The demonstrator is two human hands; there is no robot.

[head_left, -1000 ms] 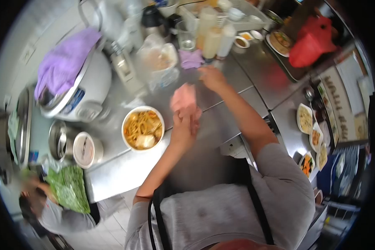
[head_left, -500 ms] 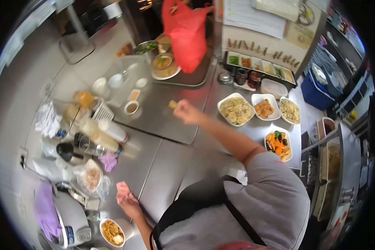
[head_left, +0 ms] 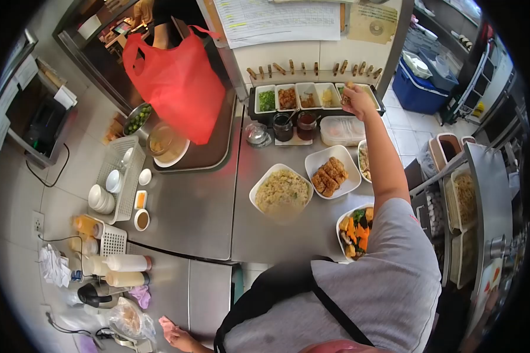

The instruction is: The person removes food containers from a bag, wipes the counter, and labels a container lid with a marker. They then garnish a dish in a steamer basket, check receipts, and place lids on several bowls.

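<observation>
My right hand (head_left: 359, 103) is stretched out over the right end of a row of topping trays (head_left: 307, 97). Its fingers are pinched on a small wooden clothespin (head_left: 348, 86), partly hidden by them. More clothespins (head_left: 304, 68) stick up along the wall behind. Low in view, my left hand (head_left: 181, 340) grips a pink cloth (head_left: 167, 327) at the steel counter's edge. Below my right arm stand a bowl of fried rice (head_left: 281, 192), a bowl of sliced fried meat (head_left: 331, 176) and a bowl of mixed vegetables (head_left: 355, 232).
A red bag (head_left: 179, 88) stands on a brown tray (head_left: 218, 154) at the back, with another person's arm behind it. Two dark jars (head_left: 283, 127) and a lidded plastic box (head_left: 341, 130) sit before the toppings. Squeeze bottles (head_left: 128, 279) and a white basket (head_left: 128, 194) line the left.
My right hand has moved from over the counter's middle to the topping trays at the right, still pinching the clothespin. The view has swung right. My left hand still holds the cloth.
</observation>
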